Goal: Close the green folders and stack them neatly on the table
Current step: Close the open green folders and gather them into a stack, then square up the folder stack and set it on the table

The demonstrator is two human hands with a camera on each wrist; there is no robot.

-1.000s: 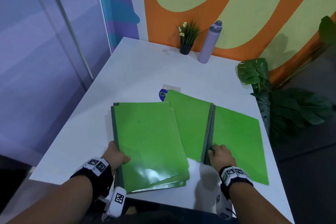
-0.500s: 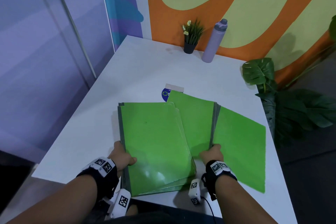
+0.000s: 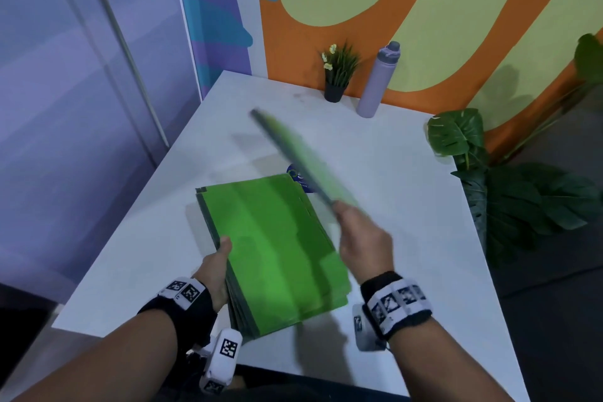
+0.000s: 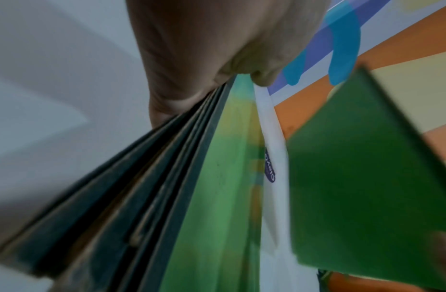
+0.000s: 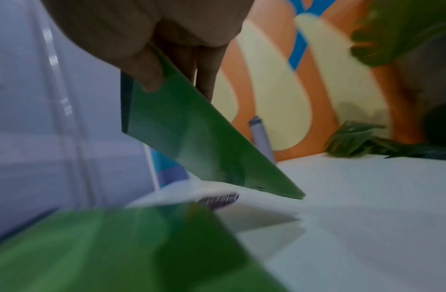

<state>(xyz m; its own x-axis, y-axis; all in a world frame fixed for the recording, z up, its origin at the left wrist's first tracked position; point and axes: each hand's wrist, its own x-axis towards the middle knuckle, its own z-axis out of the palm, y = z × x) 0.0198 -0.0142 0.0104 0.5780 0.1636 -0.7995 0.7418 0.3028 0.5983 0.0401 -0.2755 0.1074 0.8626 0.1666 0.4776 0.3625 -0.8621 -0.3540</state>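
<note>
A stack of closed green folders lies near the front of the white table. My left hand grips the stack at its left spine edge, thumb on top. My right hand pinches the near corner of a single green folder, closed and lifted edge-on above the table, slanting up and away to the left, blurred by motion. In the right wrist view the thumb and fingers clamp that folder above the stack.
A blue-and-white card lies on the table just beyond the stack. A small potted plant and a lilac bottle stand at the far edge by the painted wall. Large leafy plants crowd the table's right side.
The open folder on the right has been folded shut and lifted off the table by my right hand. The left hand stays on the stack, which has shifted slightly.
</note>
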